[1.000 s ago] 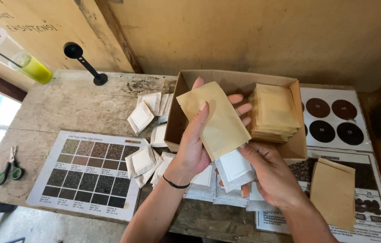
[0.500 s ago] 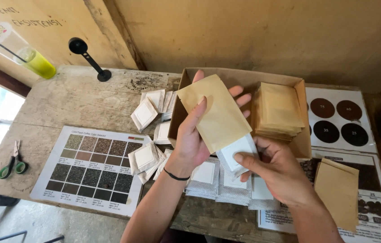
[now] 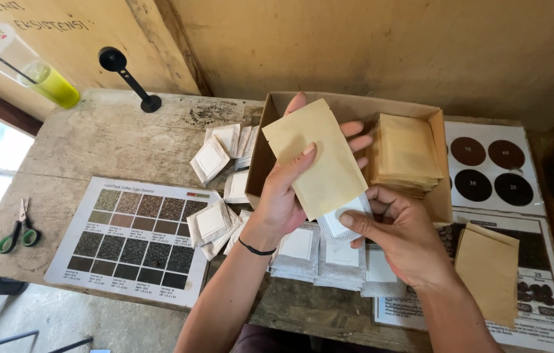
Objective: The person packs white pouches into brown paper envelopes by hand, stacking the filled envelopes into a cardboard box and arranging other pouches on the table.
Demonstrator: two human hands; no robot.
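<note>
Head view: hands (image 3: 283,196) filling envelope (image 3: 319,157).

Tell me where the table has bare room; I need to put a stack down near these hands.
Bare wood lies between the black stand, the chart sheet and the loose sachets. More lies around the scissors. It is crowded under both hands, where sachets overlap, and in the cardboard box.

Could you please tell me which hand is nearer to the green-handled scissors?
Left. The left hand holds a tan envelope mid-table; the right hand is farther from the scissors.
</note>
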